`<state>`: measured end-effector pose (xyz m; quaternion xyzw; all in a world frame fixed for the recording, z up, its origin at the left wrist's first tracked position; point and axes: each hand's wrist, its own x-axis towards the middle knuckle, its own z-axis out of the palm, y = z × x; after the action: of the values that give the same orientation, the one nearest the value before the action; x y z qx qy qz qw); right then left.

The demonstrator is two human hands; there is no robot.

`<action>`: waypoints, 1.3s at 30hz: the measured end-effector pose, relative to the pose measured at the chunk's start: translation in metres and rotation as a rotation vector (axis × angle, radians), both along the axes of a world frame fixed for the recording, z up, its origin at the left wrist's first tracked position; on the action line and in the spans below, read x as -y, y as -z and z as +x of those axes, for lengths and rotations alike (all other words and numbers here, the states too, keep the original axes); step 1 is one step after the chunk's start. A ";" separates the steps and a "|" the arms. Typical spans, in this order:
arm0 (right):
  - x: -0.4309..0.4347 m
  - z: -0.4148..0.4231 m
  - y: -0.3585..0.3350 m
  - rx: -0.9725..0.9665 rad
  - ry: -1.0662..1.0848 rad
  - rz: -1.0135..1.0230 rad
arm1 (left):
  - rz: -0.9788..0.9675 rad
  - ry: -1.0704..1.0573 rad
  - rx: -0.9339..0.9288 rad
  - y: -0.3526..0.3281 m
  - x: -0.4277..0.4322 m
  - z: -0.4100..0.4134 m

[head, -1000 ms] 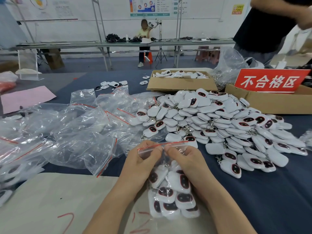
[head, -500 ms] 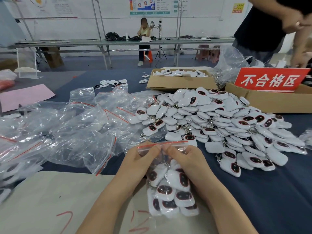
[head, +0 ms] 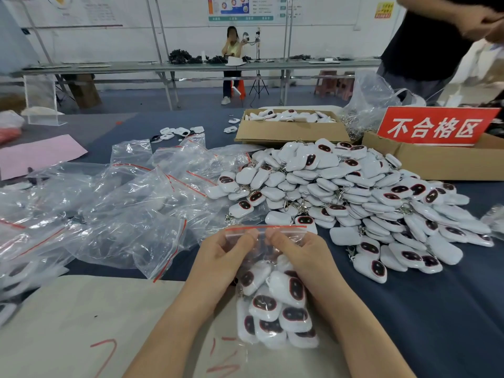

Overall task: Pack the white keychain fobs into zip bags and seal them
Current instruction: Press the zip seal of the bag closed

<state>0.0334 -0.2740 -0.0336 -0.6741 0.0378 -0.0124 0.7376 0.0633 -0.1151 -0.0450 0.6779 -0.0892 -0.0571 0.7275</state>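
1. Pinching persists: left hand [head: 221,257] and right hand [head: 302,259] stay clamped on the zip bag [head: 294,232] strip, thumbs together mid-strip, barely shifted in the last second.
2. Fobs [head: 266,304] sit inside the bag, above the paper sheet [head: 109,309].
3. Judgement: seal begun centrally, ends probably unpressed.

Site: factory packing floor. Bulk fob pile [head: 354,200] at 1 o'clock, loose zip bags [head: 109,214] at 10, cartons [head: 289,133] at 12, red "不合格区" sign [head: 436,126] at 2. Long steel benches [head: 191,67] and wall charts [head: 240,8] at far 12.
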 end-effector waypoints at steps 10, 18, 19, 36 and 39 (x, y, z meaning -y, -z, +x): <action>-0.002 0.001 -0.002 -0.001 -0.029 -0.033 | 0.043 -0.051 0.018 0.007 0.000 0.004; -0.003 0.000 0.000 -0.010 0.001 0.001 | 0.002 -0.055 0.020 0.009 -0.001 0.004; -0.003 0.000 0.000 -0.012 0.014 -0.005 | -0.005 -0.064 0.023 0.009 -0.002 0.004; -0.001 0.001 -0.001 -0.077 0.055 0.076 | -0.040 -0.108 0.022 0.012 -0.004 0.009; 0.000 0.002 0.000 -0.080 0.066 0.060 | -0.022 -0.125 0.035 0.012 -0.003 0.009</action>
<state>0.0359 -0.2737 -0.0338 -0.6502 0.0898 -0.0087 0.7544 0.0721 -0.1125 -0.0574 0.6751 -0.0601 0.0015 0.7352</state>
